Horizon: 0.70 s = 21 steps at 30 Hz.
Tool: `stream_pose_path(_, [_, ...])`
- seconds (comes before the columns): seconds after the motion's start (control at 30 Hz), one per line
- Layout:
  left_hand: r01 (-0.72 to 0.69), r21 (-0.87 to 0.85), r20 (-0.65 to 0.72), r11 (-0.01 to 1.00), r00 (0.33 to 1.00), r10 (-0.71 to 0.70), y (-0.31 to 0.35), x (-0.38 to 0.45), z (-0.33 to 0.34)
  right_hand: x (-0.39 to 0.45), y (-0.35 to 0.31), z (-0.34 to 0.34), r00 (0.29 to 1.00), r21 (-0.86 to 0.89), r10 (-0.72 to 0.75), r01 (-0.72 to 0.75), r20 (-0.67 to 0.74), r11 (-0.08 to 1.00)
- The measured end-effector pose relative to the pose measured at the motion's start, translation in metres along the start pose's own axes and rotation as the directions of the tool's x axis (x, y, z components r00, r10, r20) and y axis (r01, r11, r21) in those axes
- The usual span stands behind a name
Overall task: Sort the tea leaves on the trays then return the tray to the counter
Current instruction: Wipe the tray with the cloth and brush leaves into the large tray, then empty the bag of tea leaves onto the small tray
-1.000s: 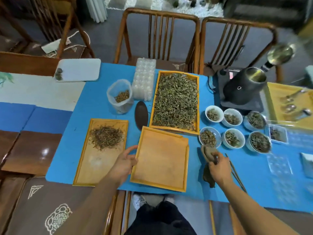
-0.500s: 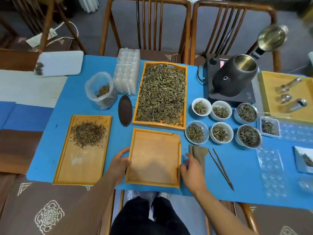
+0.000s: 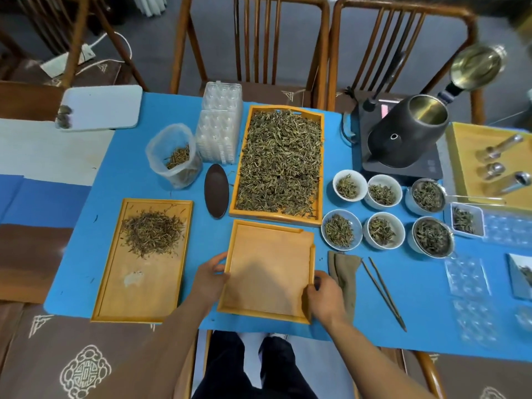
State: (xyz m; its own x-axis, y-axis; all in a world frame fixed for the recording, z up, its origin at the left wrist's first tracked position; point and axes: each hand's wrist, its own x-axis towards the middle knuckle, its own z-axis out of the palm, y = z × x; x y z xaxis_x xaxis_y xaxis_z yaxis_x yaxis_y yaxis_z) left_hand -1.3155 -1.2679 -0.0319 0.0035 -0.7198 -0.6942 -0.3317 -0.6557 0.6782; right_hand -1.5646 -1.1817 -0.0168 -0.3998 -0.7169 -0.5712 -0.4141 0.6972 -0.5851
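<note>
Blue cloth (image 3: 121,180) covered the desk, where an empty wooden tray (image 3: 269,272) lay flat just in front of the full tray of tea leaves (image 3: 280,162). Left hand (image 3: 208,279) and right hand (image 3: 325,295) each closed their grip on the empty tray's side rims; left of it, another tray (image 3: 141,283) held a small leaf pile (image 3: 152,233).

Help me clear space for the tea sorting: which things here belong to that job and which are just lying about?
Job:
- empty square wooden tray, held by left hand and right hand
- long wooden tray full of green leaves
- wooden tray with a small brown leaf pile

Lying about:
- black kettle
- white rectangular board
- thin wooden tongs
</note>
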Motion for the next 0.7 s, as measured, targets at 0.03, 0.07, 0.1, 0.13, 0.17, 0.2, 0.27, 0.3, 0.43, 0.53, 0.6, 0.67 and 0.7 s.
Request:
stream_pose_path(0.03, [-0.02, 0.034, -0.012, 0.999, 1.0, 0.02, 0.001, 0.002, 0.0, 0.0, -0.001, 0.001, 1.0, 0.002, 0.001, -0.001, -0.007, 1.0])
stream_pose_path(0.07, [-0.032, 0.063, -0.026, 0.998, 0.999, 0.034, 0.002, 0.004, 0.0, 0.001, -0.002, 0.003, 1.0, 0.003, 0.0, 0.0, -0.016, 1.0])
stream_pose_path(0.1, [-0.045, 0.097, -0.037, 0.994, 0.998, 0.049, 0.003, 0.006, 0.001, 0.002, -0.002, 0.004, 1.0, -0.001, 0.0, 0.0, -0.029, 1.0])
stream_pose_path(0.13, [-0.061, 0.136, -0.043, 0.989, 0.997, 0.067, 0.003, 0.009, 0.001, 0.003, -0.002, 0.005, 0.999, -0.01, -0.003, 0.002, -0.044, 1.0])
stream_pose_path(0.17, [-0.075, 0.172, -0.044, 0.982, 0.996, 0.083, 0.003, 0.012, 0.001, 0.003, -0.002, 0.006, 0.998, -0.02, -0.004, 0.003, -0.057, 1.0])
stream_pose_path(0.2, [-0.08, 0.201, -0.048, 0.976, 0.995, 0.091, 0.001, 0.015, 0.0, 0.004, -0.003, 0.008, 0.998, -0.029, -0.007, 0.005, -0.068, 1.0])
stream_pose_path(0.27, [-0.068, 0.24, -0.058, 0.968, 0.995, 0.085, 0.0, 0.021, -0.001, 0.006, -0.003, 0.011, 0.997, -0.037, -0.001, -0.002, -0.083, 0.999])
stream_pose_path(0.3, [-0.058, 0.258, -0.06, 0.965, 0.995, 0.075, 0.0, 0.023, -0.002, 0.007, -0.003, 0.011, 0.996, -0.038, 0.005, -0.008, -0.088, 0.999])
stream_pose_path(0.43, [-0.046, 0.32, -0.04, 0.946, 0.997, 0.063, 0.0, 0.027, -0.006, 0.007, -0.001, 0.01, 0.997, -0.038, 0.012, -0.015, -0.071, 0.999])
stream_pose_path(0.53, [-0.046, 0.328, -0.049, 0.944, 0.997, 0.065, 0.01, 0.031, -0.017, 0.011, -0.004, 0.007, 0.993, -0.039, -0.003, -0.002, -0.121, 0.999])
stream_pose_path(0.6, [-0.056, 0.261, -0.124, 0.964, 0.988, 0.091, 0.026, 0.037, -0.032, 0.016, -0.012, 0.005, 0.982, -0.059, -0.012, 0.001, -0.191, 0.998])
stream_pose_path(0.67, [-0.093, 0.175, -0.223, 0.98, 0.966, 0.131, 0.049, 0.046, -0.051, 0.021, -0.025, 0.003, 0.972, -0.08, -0.042, 0.024, -0.231, 0.996])
stream_pose_path(0.7, [-0.113, 0.151, -0.266, 0.982, 0.952, 0.151, 0.062, 0.051, -0.062, 0.023, -0.034, 0.003, 0.968, -0.086, -0.063, 0.043, -0.243, 0.995])
